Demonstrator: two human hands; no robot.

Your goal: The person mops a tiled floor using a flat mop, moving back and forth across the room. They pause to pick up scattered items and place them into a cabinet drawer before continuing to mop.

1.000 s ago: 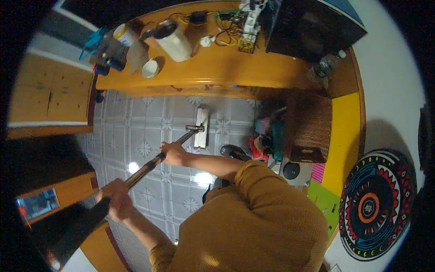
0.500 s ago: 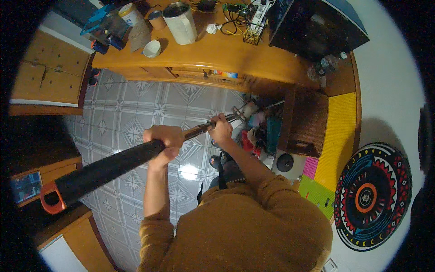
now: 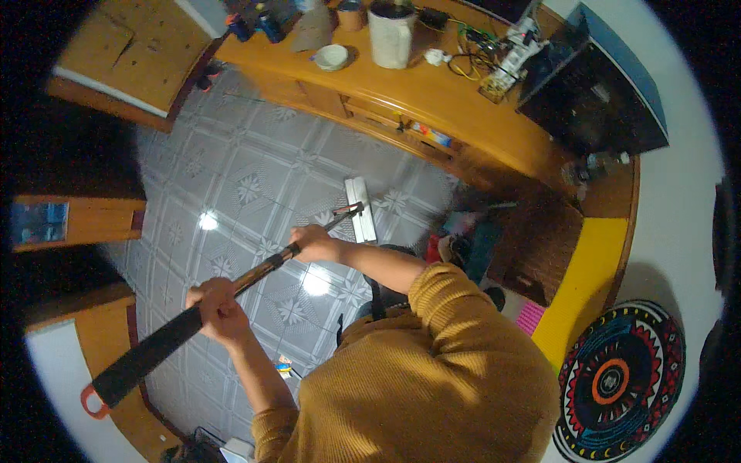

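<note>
Your left hand (image 3: 220, 310) is wrapped round the mop (image 3: 261, 272) by its black grip (image 3: 150, 356), your right hand (image 3: 315, 243) clasps it lower down, and the white head (image 3: 363, 220) sits on the tiled floor (image 3: 248, 187) near the wooden cabinet (image 3: 455, 106)

White pitcher (image 3: 390, 38) on wooden cabinet (image 3: 463, 131), round patterned mat (image 3: 621, 382)

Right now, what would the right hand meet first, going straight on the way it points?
The right hand grips the pole; beyond, the way looks free above the floor, though depth is unclear.
</note>
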